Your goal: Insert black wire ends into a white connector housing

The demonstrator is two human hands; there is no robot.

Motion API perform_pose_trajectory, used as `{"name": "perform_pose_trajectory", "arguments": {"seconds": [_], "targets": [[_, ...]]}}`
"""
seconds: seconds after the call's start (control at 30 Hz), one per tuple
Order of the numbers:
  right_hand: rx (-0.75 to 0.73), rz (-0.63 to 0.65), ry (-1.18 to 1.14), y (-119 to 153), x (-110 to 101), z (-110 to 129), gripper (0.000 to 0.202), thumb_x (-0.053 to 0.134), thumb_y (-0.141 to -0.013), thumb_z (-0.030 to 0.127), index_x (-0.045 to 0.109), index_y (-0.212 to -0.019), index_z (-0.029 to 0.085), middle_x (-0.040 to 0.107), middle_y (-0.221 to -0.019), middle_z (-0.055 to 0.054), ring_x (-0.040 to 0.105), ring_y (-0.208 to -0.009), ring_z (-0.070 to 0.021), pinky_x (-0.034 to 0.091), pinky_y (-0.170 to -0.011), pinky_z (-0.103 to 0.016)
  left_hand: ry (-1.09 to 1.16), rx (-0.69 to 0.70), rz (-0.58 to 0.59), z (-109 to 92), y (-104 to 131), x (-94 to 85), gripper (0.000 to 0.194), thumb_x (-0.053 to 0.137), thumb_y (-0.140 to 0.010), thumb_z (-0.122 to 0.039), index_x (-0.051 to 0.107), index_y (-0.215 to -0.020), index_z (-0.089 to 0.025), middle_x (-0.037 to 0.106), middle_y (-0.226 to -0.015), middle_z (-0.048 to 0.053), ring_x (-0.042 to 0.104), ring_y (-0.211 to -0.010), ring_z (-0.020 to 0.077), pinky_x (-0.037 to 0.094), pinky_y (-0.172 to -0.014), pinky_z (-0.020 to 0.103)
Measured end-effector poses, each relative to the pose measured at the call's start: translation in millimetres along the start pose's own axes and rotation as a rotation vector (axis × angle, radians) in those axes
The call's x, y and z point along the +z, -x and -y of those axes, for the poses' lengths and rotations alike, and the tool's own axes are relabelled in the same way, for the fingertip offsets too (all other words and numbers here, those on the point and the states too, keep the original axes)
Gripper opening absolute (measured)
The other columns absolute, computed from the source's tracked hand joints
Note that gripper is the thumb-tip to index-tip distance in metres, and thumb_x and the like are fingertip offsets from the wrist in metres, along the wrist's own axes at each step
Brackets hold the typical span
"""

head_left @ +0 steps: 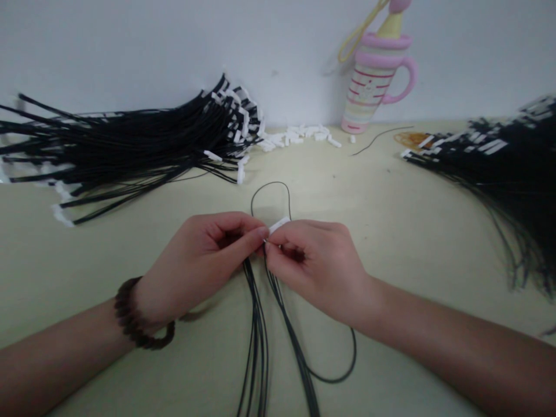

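At the middle of the table, my left hand (208,249) and my right hand (319,260) meet, both closed in a pinch with fingertips almost touching. A small white plastic connector (279,224) shows between them; its near end is hidden by my fingers, and my left hand grips it. The fingertips of my right hand pinch a thin black wire (266,250) just below the connector. Two bunches of black wires (256,330) hang down from my hands toward the near edge. One wire loops up behind the connector, and another curves out under my right wrist.
A heap of black wires with white connectors (152,136) lies at the back left. Several loose white connectors (299,136) are scattered by the wall. A pink-handled cup (369,87) stands behind. Another wire heap (512,168) lies right, with a single wire (377,138) nearby.
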State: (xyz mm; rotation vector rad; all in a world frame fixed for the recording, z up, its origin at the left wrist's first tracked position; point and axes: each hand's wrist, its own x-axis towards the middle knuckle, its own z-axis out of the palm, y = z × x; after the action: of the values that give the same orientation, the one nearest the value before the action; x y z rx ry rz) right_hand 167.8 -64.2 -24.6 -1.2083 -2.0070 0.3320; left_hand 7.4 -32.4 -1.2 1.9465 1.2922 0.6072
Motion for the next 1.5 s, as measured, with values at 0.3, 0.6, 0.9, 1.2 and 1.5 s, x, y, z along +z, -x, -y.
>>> {"name": "perform_pose_trajectory", "arguments": {"seconds": [0.3,0.6,0.9,1.2,1.5], "targets": [[0.004,0.016,-0.013,0.2,-0.3,0.2,0.018,0.049,-0.082,0.02,0.058,-0.067,0.015,0.054,-0.06,0.003,0.045,-0.053,-0.0056,0.03,-0.053,-0.018,-0.013,-0.004,0.008,-0.7,0.5,0.1,0.025,0.052,-0.081,-0.035,0.068,-0.083,-0.015,0.067,-0.069,-0.002,0.057,-0.065,0.0108,0.041,-0.061,0.019],[0.002,0.009,-0.04,0.2,-1.0,-0.1,0.016,0.051,-0.081,0.019,0.058,-0.068,0.015,0.054,-0.061,0.004,0.046,-0.054,-0.0053,0.031,-0.053,-0.017,-0.011,0.004,-0.006,1.4,-1.1,1.0,0.023,0.053,-0.079,-0.032,0.069,-0.087,-0.016,0.067,-0.069,-0.002,0.058,-0.066,0.0115,0.042,-0.061,0.02],[0.004,0.009,-0.054,0.3,-1.6,0.2,0.015,0.051,-0.081,0.018,0.058,-0.068,0.015,0.054,-0.061,0.004,0.045,-0.055,-0.0052,0.031,-0.053,-0.017,-0.012,0.002,0.001,1.1,-0.9,2.5,0.025,0.052,-0.08,-0.034,0.068,-0.086,-0.016,0.066,-0.068,-0.002,0.057,-0.066,0.0117,0.042,-0.061,0.02],[-0.001,0.008,-0.073,0.6,-2.2,-0.5,0.013,0.052,-0.08,0.017,0.059,-0.069,0.014,0.053,-0.061,0.004,0.045,-0.054,-0.0043,0.031,-0.053,-0.017,-0.026,0.017,0.012,2.9,2.3,-1.1,0.025,0.052,-0.08,-0.035,0.068,-0.086,-0.016,0.065,-0.068,-0.002,0.057,-0.066,0.0114,0.042,-0.061,0.02],[0.052,-0.023,-0.114,-0.6,-1.4,-0.8,0.014,0.054,-0.078,0.018,0.061,-0.068,0.015,0.053,-0.057,0.005,0.045,-0.052,-0.0045,0.029,-0.051,-0.018,0.006,0.011,0.017,4.2,1.2,1.0,0.022,0.055,-0.08,-0.033,0.068,-0.082,-0.016,0.065,-0.066,-0.003,0.056,-0.064,0.01,0.041,-0.059,0.019]]}}
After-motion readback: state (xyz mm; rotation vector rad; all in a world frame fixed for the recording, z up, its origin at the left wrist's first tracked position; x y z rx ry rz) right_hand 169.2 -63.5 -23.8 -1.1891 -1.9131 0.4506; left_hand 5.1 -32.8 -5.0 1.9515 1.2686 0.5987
